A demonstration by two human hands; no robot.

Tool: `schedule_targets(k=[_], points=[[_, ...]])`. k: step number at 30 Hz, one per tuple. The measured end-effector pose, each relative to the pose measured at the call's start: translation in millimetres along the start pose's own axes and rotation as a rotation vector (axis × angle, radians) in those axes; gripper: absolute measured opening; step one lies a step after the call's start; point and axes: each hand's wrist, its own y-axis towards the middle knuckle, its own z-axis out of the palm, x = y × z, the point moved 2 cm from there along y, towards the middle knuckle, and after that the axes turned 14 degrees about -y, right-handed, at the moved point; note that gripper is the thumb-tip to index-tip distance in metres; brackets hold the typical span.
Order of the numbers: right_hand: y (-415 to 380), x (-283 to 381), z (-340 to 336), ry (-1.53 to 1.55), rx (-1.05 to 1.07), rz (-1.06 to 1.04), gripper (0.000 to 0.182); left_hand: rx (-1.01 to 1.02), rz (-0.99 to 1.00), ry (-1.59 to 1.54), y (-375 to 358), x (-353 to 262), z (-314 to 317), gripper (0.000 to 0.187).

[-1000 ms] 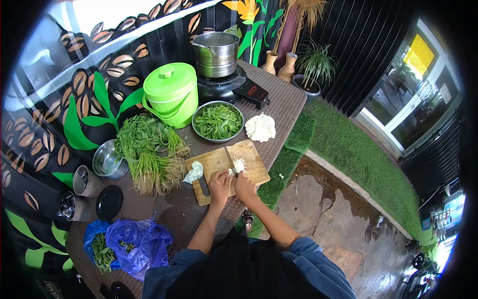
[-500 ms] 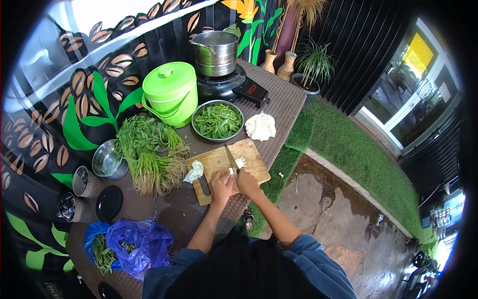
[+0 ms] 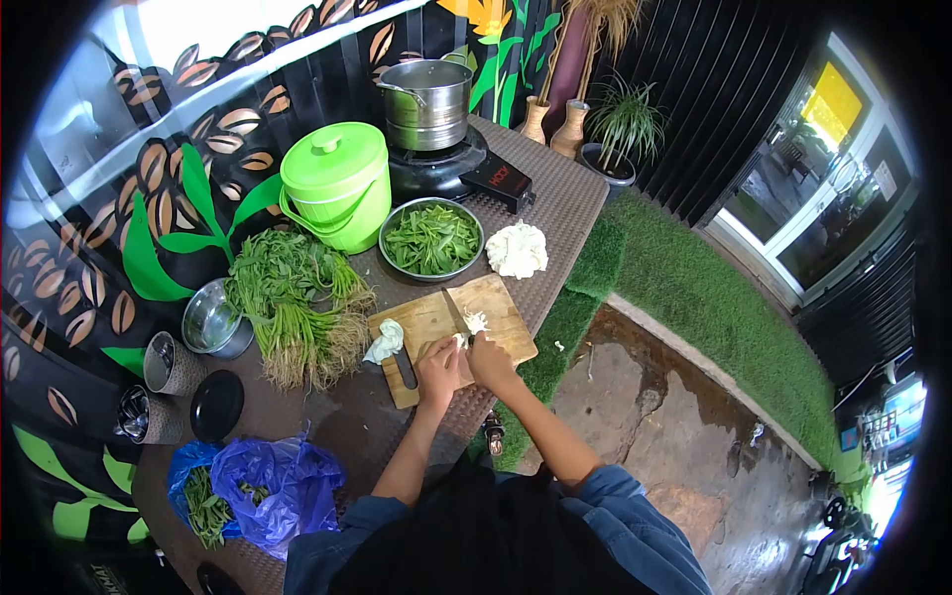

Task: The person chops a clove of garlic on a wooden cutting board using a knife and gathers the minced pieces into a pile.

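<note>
On the wooden cutting board (image 3: 506,302), my right hand (image 3: 491,363) is closed around the handle of a knife (image 3: 456,311), its blade pointing away from me. My left hand (image 3: 437,373) presses a small white vegetable piece (image 3: 459,340), perhaps cabbage, beside the blade; fingers hide most of it. Thin white shreds (image 3: 477,321) lie just right of the knife. A crumpled pale-green leaf (image 3: 385,341), cabbage-like, rests at the board's left edge, near the board's dark handle slot (image 3: 406,370).
Beyond the board stand a bowl of cut greens (image 3: 432,240), a white lumpy heap (image 3: 517,249), a lidded green bucket (image 3: 337,188) and a steel pot (image 3: 426,104) on a stove. Leafy bunches with roots (image 3: 302,307), a metal bowl (image 3: 216,322) and blue bags (image 3: 278,491) are left.
The view has shifted slightly. Both hands stay at the same spot on the board, the knife still against the white piece.
</note>
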Motion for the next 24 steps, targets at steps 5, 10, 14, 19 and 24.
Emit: schedule_targets(k=[5, 10, 14, 19, 24], points=[[-17.5, 6.5, 5.7, -0.015, -0.009, 0.011, 0.032, 0.016, 0.009, 0.018, 1.1, -5.5, -2.5, 0.016], [-12.2, 12.7, 20.7, 0.013, -0.049, 0.062, 0.031, 0.012, -0.005, -0.010, 1.6, -3.3, -2.7, 0.017], [5.9, -3.0, -0.8, -0.056, -0.006, -0.006, 0.025, 0.021, -0.006, -0.036, -0.5, -0.1, -1.9, 0.016], [-16.6, 5.8, 9.0, -0.100, 0.018, -0.021, 0.028, 0.002, 0.011, -0.024, -0.2, 0.0, -1.2, 0.015], [-5.5, 6.0, 25.8, -0.028, -0.054, 0.040, 0.031, -0.027, -0.026, -0.031, -1.8, 2.7, 0.0, 0.015]])
